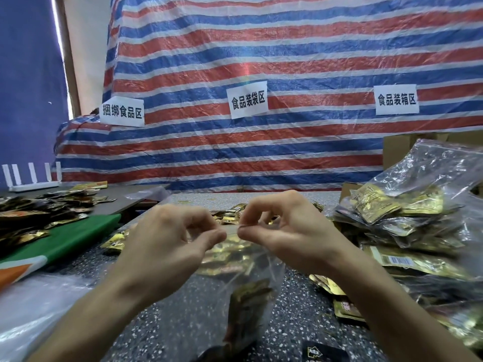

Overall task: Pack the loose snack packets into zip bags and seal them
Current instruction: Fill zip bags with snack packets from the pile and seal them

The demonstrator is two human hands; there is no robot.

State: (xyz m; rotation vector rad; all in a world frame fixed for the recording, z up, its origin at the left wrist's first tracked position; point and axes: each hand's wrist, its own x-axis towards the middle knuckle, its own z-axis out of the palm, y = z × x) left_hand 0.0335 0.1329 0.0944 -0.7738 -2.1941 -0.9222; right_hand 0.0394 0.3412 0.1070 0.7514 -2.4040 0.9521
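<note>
Zip bag (243, 296) hangs vertically, mouth up, seal pinched by left hand (167, 239) and right hand (285, 231).

I'm looking at a makeshift food-packing station, striped tarp (287, 61) hung as back wall, printed paper labels taped on it, bundling-zone sign (122, 111), bagging-zone sign (247, 100), boxing-zone sign (396, 99), cardboard box (394, 150) behind the speckled counter's (183, 309) far right corner, filled zip bags (418, 218) heaped along its right edge, loose snack packets (31, 212) piled on the left.

On the striped tarp (287, 48) facing you, the left sign (122, 111) reads 捆绑食品区, the middle sign (248, 99) 食品装袋区, the right sign (396, 99) 食品装箱区. To your right, a gold packet (397, 262) carries a barcode, its digits too small to read.
</note>
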